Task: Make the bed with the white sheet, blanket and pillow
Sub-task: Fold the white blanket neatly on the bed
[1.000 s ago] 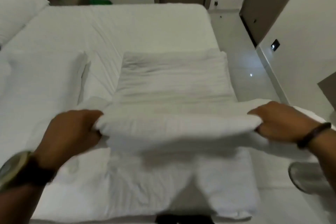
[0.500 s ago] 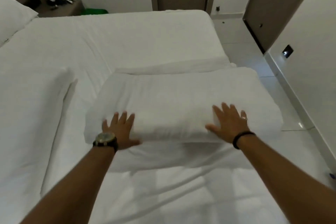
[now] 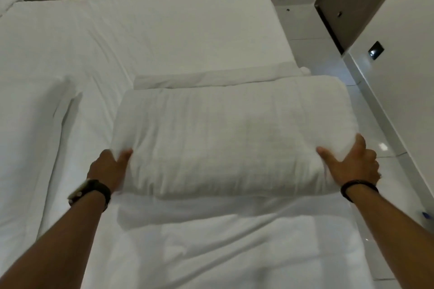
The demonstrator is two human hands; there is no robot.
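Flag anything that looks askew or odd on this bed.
The folded blanket, gripped by the left hand and right hand, overhangs the bed's right edge. The sheet is wrinkled at left.

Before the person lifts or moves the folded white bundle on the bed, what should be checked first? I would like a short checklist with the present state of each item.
1. Left hand grips the near left corner of the folded white bundle: ok.
2. Right hand grips the near right corner: ok.
3. Both grips sit at about the same level, so the lift should be even: ok.
4. Fingers under the bundle: cannot tell, hidden.
5. White sheet beyond the bundle lies fairly flat: ok, light wrinkles only.
6. Bundle's right end stays on the bed: not ok, it seems to reach past the mattress edge.
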